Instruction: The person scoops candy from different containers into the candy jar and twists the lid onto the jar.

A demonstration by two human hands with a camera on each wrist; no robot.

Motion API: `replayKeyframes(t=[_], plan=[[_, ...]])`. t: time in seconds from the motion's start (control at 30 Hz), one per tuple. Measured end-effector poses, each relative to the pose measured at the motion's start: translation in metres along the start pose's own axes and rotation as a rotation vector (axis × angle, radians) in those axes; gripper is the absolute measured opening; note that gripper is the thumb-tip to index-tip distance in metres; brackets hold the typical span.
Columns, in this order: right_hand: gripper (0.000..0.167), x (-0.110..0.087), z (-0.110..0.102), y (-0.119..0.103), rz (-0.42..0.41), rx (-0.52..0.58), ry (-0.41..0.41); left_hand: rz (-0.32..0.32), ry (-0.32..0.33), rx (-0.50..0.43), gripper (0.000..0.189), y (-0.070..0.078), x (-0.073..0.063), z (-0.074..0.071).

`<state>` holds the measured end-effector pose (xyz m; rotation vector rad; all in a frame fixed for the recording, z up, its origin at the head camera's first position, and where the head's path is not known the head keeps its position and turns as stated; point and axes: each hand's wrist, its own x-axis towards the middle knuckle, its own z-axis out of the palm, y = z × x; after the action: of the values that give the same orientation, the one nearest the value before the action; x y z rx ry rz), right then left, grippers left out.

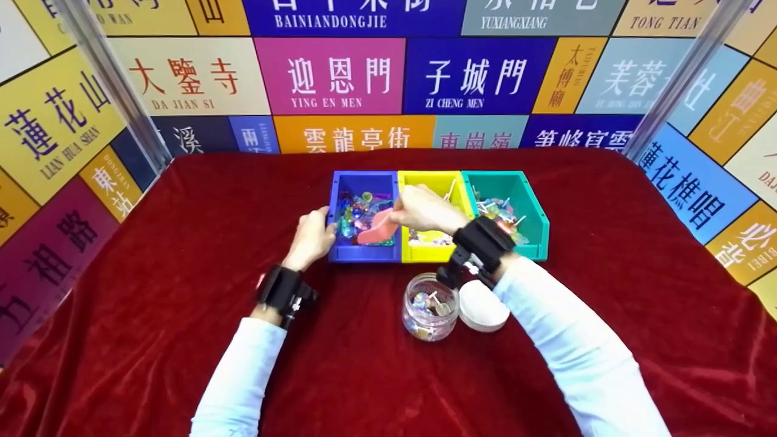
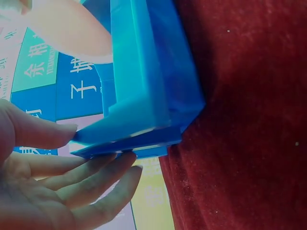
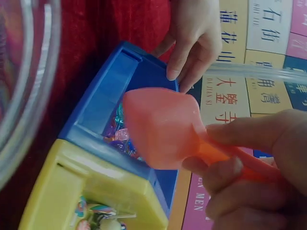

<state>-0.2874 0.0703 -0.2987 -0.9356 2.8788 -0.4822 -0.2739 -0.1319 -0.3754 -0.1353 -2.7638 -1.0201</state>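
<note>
My right hand point(image 1: 425, 207) grips the handle of a pink scoop point(image 1: 375, 228) above the blue bin point(image 1: 364, 255). In the right wrist view, the scoop point(image 3: 160, 127) tips over that bin, its back toward the camera, so its contents are hidden. Colourful shiny beads point(image 1: 358, 212) lie in the blue bin. My left hand point(image 1: 312, 235) pinches this bin's left wall; in the left wrist view the thumb is on one side of the blue edge point(image 2: 129, 124) and the fingers on the other.
A yellow bin point(image 1: 428, 255) and a green bin point(image 1: 540, 227), both holding small candy-like pieces, adjoin on the right. Nearer stands an open clear jar point(image 1: 430, 328) with similar pieces inside, beside a white lid point(image 1: 484, 306). Red cloth point(image 1: 364, 376) covers the table.
</note>
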Motion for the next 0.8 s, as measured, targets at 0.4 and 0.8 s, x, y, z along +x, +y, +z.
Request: replayKeyframes(t=[0.4, 0.8], plan=[[0.018, 0.028, 0.0, -0.024, 0.352, -0.139, -0.139, 0.011, 0.004, 0.034, 0.039, 0.0, 0.0, 0.0], [0.024, 0.04, 0.016, -0.029, 0.363, -0.149, -0.138, 0.025, 0.012, 0.037, 0.038, -0.002, -0.002, 0.001]])
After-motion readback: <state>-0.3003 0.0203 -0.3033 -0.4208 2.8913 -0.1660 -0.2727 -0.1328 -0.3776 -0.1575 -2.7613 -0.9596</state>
